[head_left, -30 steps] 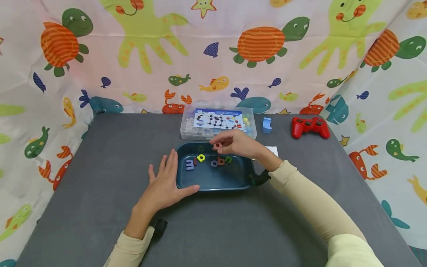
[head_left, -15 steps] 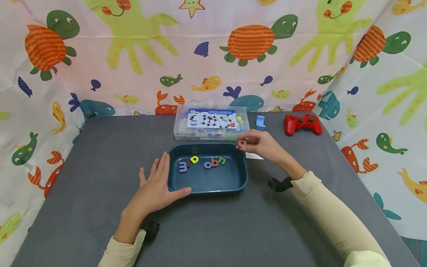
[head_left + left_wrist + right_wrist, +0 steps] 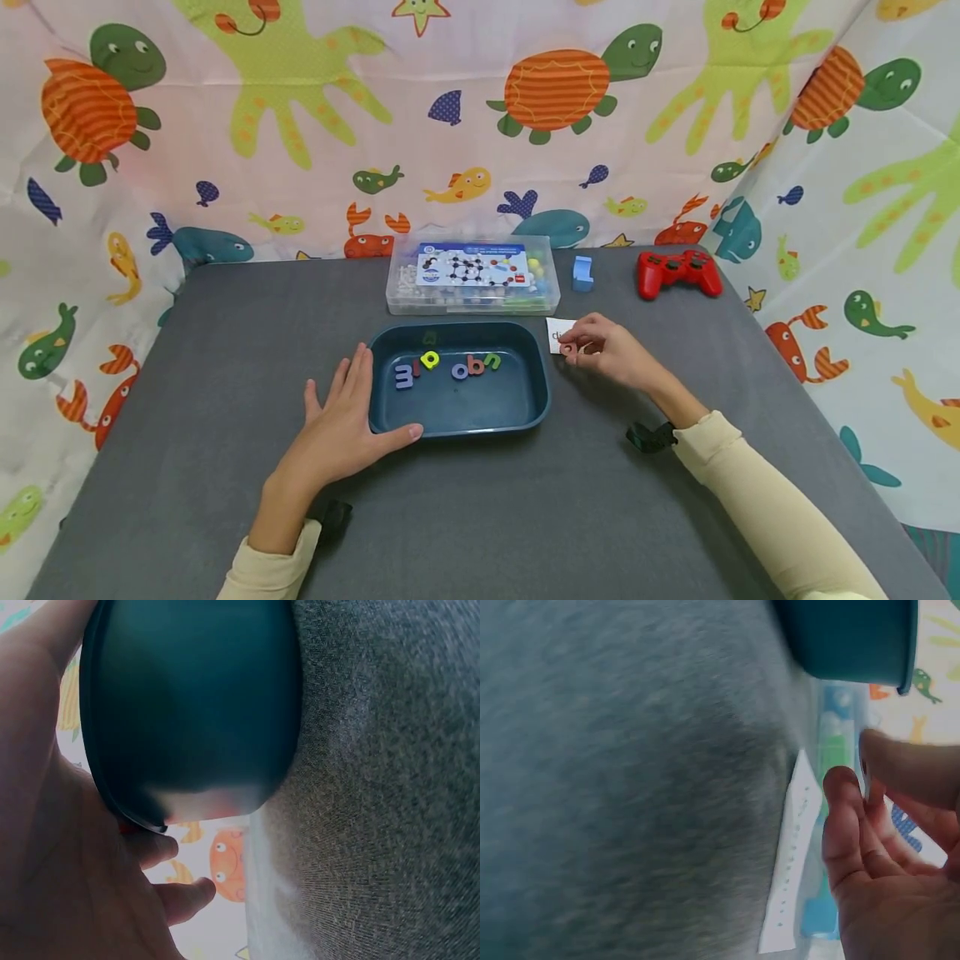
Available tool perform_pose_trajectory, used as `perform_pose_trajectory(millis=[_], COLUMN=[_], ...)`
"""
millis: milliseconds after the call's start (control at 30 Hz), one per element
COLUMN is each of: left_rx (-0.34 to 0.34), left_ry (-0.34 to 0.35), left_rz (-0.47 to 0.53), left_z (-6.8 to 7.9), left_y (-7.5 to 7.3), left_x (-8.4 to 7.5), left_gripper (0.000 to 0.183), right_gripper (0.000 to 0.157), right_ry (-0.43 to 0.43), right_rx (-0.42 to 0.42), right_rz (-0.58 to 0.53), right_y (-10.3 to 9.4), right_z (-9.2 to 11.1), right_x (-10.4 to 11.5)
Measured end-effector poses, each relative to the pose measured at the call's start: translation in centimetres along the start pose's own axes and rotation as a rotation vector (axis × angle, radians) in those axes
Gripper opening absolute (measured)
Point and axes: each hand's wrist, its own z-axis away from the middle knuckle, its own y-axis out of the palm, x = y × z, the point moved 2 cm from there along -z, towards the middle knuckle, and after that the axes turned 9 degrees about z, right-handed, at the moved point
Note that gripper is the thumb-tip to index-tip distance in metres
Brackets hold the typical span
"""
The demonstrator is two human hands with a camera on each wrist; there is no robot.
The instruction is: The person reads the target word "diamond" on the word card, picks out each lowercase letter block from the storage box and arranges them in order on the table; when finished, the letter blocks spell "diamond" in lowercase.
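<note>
The right hand (image 3: pixel 611 354) has its grip clamped on a pinkish-red letter (image 3: pixel 567 350), pinched between thumb and fingertips at the near right part of a white card (image 3: pixel 555 330). The right wrist view shows the piece nearly edge-on between the digits; it is small and flat, which probably explains why a fingertip pinch serves better than a full fist. Which letter it is cannot be told, and whether it touches the card is unclear. The hand hides part of the card's print.

The left hand (image 3: pixel 337 417) holds nothing: its grip is apart, fingers straight along the left side of the dark blue tray (image 3: pixel 459 427), thumb reaching out by the near left corner. It seems set there to steady the tray.

Inside, a purple m (image 3: pixel 403 377), a small red piece (image 3: pixel 416 367) and a yellow piece (image 3: pixel 429 360) lie to the left; a bluish o (image 3: pixel 460 372), a red b (image 3: pixel 476 365) and a green n (image 3: pixel 492 362) sit nearer the middle. The raised walls presumably stop them straying across the worktop (image 3: pixel 480 517). The card lies just right of the tray, likely for easy reach. A clear box (image 3: pixel 472 300) stands beyond the tray.
</note>
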Motion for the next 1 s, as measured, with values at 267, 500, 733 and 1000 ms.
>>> perform_pose_trajectory(millis=[267,500,733,1000], left_rx=[0.004,0.003,-0.017,-0.014], left_ry=[-0.011,-0.006,0.01,0.002], left_rz=[0.026,0.03,0.02,0.025], left_z=[-0.1,0.0,0.1,-0.1], left_y=[-0.1,0.1,0.3,0.3], left_x=[-0.3,-0.4,-0.2,0.0], left_gripper=[0.136,0.136,0.136,0.136], right_gripper=[0.025,0.023,0.031,0.053], right_ry=[-0.03,-0.103,-0.02,0.066], right_rx=[0.045,-0.016,-0.015,-0.236], right_rz=[0.054,0.087,0.07,-0.189], right_y=[1.3,2.2,1.0,-1.7], right_z=[0.6,1.2,1.4,-0.6], right_x=[-1.7,-2.3,-1.7,2.3])
